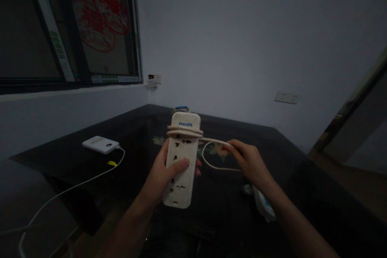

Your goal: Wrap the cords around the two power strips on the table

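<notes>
A white power strip [183, 173] marked PHILIPS is held up over the dark table, its socket face toward me. My left hand [169, 171] grips it from the left, thumb across the sockets and fingers behind. Several turns of its white cord [185, 132] wrap round the upper part of the strip. From there the cord runs right to my right hand [246, 159], whose fingers are closed on it. A loop of cord hangs between the strip and that hand. Something blue shows behind the strip's top end.
A dark table [130, 129] with a floral print stands against the wall. On its left lies a white power bank [100, 144] with a cable and a yellow piece [112, 163]. A white-and-blue item [263, 206] lies partly hidden under my right forearm. Wall sockets [287, 97] are behind.
</notes>
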A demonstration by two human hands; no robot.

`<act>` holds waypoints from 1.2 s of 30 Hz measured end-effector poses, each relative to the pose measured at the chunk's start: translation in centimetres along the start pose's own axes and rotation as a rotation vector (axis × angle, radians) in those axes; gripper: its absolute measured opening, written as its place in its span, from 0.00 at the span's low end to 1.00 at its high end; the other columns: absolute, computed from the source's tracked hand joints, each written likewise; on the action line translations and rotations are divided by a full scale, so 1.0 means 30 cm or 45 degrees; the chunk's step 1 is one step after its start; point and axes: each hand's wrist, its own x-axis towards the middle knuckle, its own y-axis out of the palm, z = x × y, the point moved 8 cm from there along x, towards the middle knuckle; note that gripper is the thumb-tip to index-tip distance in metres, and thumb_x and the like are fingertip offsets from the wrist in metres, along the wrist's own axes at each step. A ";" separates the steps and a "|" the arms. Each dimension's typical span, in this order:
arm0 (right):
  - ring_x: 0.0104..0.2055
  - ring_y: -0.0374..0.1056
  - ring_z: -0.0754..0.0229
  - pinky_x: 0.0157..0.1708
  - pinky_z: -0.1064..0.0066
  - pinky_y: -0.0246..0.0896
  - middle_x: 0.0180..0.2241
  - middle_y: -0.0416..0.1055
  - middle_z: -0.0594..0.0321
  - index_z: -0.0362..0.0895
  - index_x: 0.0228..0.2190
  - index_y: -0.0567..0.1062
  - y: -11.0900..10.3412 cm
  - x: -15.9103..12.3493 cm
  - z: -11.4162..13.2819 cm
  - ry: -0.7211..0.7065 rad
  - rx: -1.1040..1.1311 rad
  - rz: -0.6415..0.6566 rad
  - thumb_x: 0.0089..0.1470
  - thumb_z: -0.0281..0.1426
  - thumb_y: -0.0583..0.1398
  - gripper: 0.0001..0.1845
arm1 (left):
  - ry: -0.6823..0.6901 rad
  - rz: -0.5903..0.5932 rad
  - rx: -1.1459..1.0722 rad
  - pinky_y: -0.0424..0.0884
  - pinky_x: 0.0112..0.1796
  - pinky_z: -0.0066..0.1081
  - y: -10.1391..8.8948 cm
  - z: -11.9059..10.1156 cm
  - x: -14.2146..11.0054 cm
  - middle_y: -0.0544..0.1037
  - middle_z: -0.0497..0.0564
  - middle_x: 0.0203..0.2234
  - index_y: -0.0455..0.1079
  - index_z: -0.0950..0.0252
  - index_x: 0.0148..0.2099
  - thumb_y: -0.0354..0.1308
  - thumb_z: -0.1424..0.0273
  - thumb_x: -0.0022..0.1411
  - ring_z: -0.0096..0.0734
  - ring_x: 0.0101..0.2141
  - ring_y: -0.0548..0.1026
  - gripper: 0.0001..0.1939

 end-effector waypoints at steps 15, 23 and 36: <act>0.27 0.73 0.60 0.28 0.73 0.62 0.28 0.77 0.60 0.44 0.34 0.76 -0.015 -0.116 0.174 -0.265 -0.200 -0.012 0.62 0.33 0.51 0.14 | -0.112 -0.083 0.245 0.74 0.28 0.32 -0.130 0.143 0.027 0.78 0.53 0.34 0.56 0.63 0.55 0.62 0.63 0.56 0.36 0.28 0.78 0.29; 0.22 0.70 0.61 0.24 0.73 0.55 0.22 0.74 0.60 0.42 0.29 0.77 -0.022 -0.104 0.278 -0.616 -0.508 -0.156 0.63 0.33 0.50 0.19 | -0.213 0.141 0.534 0.71 0.40 0.38 -0.111 0.149 0.019 0.74 0.58 0.47 0.56 0.63 0.61 0.62 0.64 0.55 0.42 0.41 0.76 0.33; 0.27 0.67 0.66 0.26 0.75 0.48 0.25 0.74 0.65 0.43 0.27 0.78 0.106 0.003 0.263 -0.601 -0.127 0.781 0.47 0.34 0.67 0.07 | -0.301 0.754 1.063 0.69 0.37 0.31 0.023 0.224 -0.064 0.76 0.52 0.43 0.58 0.62 0.60 0.61 0.64 0.55 0.38 0.38 0.75 0.31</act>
